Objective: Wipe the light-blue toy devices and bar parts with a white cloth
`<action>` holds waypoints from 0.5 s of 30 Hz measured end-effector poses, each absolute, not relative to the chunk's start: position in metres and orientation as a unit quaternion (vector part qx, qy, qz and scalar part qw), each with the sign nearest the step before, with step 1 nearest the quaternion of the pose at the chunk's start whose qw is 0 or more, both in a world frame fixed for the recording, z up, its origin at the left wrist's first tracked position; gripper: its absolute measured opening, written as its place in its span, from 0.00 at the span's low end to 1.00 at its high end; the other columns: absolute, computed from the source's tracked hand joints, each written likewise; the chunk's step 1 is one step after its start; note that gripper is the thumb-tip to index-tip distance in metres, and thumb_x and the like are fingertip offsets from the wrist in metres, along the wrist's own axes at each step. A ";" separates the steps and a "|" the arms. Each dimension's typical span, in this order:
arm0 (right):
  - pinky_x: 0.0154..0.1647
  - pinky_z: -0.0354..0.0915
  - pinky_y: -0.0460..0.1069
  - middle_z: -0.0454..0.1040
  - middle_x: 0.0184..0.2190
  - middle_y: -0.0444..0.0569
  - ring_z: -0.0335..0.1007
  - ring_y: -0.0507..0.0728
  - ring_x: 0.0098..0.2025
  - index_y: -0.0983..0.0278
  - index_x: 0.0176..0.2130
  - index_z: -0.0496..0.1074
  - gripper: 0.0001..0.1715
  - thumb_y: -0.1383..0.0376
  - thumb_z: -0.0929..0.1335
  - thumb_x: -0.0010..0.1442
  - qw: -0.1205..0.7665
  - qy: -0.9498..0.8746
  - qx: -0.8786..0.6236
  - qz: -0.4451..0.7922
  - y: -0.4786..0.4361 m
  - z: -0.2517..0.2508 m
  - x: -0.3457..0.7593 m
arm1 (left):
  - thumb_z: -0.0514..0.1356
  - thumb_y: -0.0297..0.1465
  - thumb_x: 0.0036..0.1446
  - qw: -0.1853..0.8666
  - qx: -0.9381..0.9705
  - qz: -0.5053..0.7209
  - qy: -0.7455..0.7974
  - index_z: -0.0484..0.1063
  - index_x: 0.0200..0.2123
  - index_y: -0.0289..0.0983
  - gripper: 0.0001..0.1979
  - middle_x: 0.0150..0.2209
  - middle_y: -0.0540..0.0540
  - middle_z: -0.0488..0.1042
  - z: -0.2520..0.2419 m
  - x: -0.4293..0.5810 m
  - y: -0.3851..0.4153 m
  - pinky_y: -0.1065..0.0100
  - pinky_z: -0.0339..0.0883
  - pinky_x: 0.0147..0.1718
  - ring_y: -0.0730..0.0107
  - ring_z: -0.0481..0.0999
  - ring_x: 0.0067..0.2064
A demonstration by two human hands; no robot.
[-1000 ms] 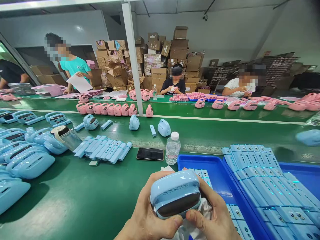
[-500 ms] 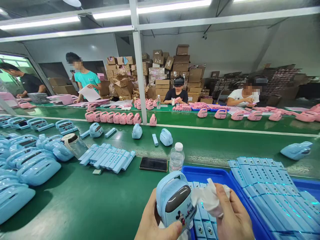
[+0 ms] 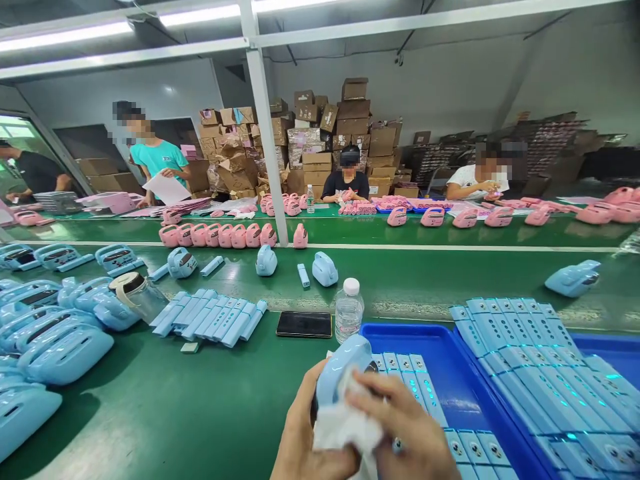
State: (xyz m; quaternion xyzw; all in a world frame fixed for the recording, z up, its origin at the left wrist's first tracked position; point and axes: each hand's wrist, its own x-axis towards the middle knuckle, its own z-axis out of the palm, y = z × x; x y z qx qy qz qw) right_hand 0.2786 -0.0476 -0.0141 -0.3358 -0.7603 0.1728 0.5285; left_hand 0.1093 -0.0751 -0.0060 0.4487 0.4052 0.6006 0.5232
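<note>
My left hand (image 3: 300, 433) is wrapped round a light blue handled toy device (image 3: 339, 363), held upright at the bottom middle of the view. My right hand (image 3: 407, 433) presses a white cloth (image 3: 343, 417) against the device's front, so its screen is hidden. Both hands hover above the green table (image 3: 200, 413), beside the left edge of a blue tray (image 3: 450, 373) that holds rows of light blue button panels (image 3: 410, 383).
A water bottle (image 3: 349, 310) and a black phone (image 3: 304, 324) lie just beyond my hands. Blue panel strips (image 3: 210, 317) and many blue devices (image 3: 55, 333) fill the left. More stacked panels (image 3: 530, 353) sit right. Pink devices (image 3: 220, 235) and seated people line the far belt.
My right hand brought the white cloth from beside the device onto its front, covering the screen. The device turned upright over the last second. The view shifted slightly.
</note>
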 end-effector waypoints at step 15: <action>0.50 0.73 0.51 0.79 0.48 0.49 0.77 0.61 0.49 0.54 0.45 0.80 0.06 0.58 0.74 0.68 0.624 -0.568 -0.490 0.219 -0.064 -0.008 0.242 | 0.62 0.46 0.66 0.731 0.012 0.605 0.317 0.82 0.51 0.35 0.22 0.49 0.37 0.87 0.004 0.124 -0.072 0.53 0.81 0.51 0.53 0.87 0.47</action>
